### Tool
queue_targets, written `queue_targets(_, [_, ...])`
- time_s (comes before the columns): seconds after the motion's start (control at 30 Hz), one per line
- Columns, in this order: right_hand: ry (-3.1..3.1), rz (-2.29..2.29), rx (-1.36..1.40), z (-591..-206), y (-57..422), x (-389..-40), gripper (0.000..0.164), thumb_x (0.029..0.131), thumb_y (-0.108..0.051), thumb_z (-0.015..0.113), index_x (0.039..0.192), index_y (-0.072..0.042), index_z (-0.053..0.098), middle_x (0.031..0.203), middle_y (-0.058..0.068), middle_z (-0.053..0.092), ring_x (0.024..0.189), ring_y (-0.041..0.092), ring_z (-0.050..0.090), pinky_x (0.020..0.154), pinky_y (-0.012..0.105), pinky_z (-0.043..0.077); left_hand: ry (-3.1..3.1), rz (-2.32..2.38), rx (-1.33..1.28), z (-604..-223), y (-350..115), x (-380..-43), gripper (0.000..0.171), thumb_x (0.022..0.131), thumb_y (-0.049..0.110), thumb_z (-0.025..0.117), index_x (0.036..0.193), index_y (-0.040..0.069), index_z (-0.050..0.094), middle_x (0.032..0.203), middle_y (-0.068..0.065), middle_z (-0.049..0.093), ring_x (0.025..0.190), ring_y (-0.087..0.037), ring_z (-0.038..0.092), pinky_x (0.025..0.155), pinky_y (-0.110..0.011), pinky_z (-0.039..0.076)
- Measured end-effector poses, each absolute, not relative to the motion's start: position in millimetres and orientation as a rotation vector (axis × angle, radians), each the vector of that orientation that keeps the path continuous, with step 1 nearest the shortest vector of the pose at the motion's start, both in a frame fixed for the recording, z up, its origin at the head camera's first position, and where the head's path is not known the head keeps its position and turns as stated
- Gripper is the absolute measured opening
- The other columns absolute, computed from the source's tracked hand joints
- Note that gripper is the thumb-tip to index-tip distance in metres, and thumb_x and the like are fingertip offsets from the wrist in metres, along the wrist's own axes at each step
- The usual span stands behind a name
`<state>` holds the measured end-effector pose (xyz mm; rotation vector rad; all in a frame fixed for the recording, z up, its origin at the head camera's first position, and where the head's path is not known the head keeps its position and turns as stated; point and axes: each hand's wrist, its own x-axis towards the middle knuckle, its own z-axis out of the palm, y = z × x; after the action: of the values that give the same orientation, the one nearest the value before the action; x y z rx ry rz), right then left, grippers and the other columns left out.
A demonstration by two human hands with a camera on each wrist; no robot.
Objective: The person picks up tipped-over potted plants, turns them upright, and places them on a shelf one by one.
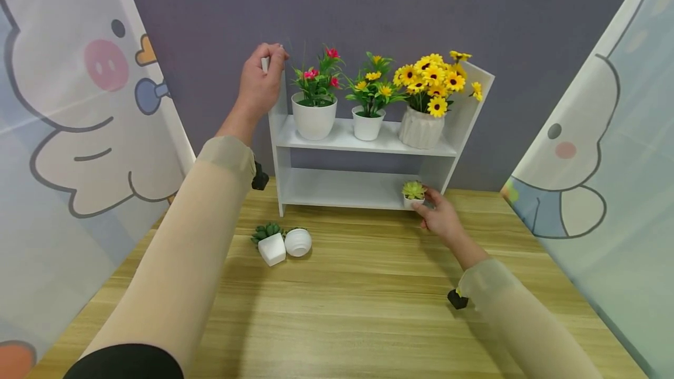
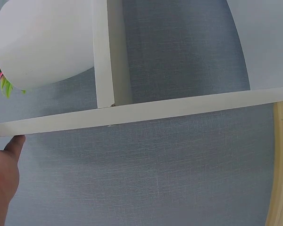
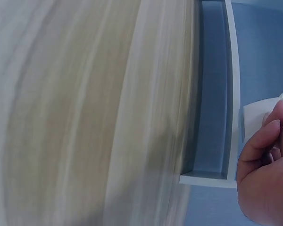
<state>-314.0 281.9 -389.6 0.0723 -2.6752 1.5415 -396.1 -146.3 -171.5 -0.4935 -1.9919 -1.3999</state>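
Note:
My left hand (image 1: 261,79) grips the top of the left side panel of a white two-tier shelf (image 1: 363,144). In the left wrist view, fingertips of that hand (image 2: 4,172) touch the panel's edge. At the right end of the lower tier, my right hand (image 1: 442,215) pinches a small potted succulent (image 1: 413,193), light green in a white pot. In the right wrist view, the fingers of my right hand (image 3: 266,165) partly cover the white pot (image 3: 257,117). Whether the pot's base touches the board, I cannot tell.
On the upper tier stand a pot of red flowers (image 1: 314,116), a smaller pot of yellow flowers (image 1: 367,124) and a ribbed pot of yellow daisies (image 1: 421,127). Two small white pots, one square (image 1: 272,249) and one round (image 1: 298,243), lie tipped on the wooden table (image 1: 358,309).

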Motion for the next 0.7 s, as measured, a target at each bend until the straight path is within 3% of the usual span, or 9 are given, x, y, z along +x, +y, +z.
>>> queue_targets(0.13, [-2.674, 1.569, 0.073, -391.6, 285.0, -314.4, 0.071, 0.114, -0.021, 0.061, 0.171, 0.003, 0.025, 0.173, 0.036, 0.030, 0.054, 0.005, 0.059, 0.054, 0.026, 0.052, -2.003, -1.394, -0.486, -171.7, -145.8, -395.9, 0.039, 0.117, 0.039, 0.050, 0.120, 0.001, 0.062, 0.150, -0.010, 0.061, 0.157, -0.009, 0.045, 0.123, -0.031, 0.043])
queue_targets(0.37, [-2.671, 1.642, 0.035, -391.2, 284.7, -311.8, 0.076, 0.118, -0.020, 0.053, 0.174, 0.001, 0.007, 0.175, 0.036, 0.026, 0.060, 0.003, 0.066, 0.055, 0.025, 0.054, -2.001, -1.395, -0.488, -171.6, -145.4, -395.5, 0.035, 0.117, 0.038, 0.051, 0.113, 0.005, 0.062, 0.151, -0.011, 0.062, 0.158, -0.010, 0.045, 0.127, -0.032, 0.041])
queue_targets(0.7, [-2.607, 1.676, -0.001, -395.6, 278.6, -316.3, 0.072, 0.118, -0.014, 0.049, 0.174, 0.001, 0.007, 0.173, 0.035, 0.031, 0.061, 0.000, 0.069, 0.055, 0.028, 0.059, -1.986, -1.410, -0.500, -171.7, -145.6, -395.2, 0.030, 0.117, 0.036, 0.052, 0.108, 0.009, 0.062, 0.151, -0.011, 0.061, 0.158, -0.011, 0.045, 0.128, -0.032, 0.040])
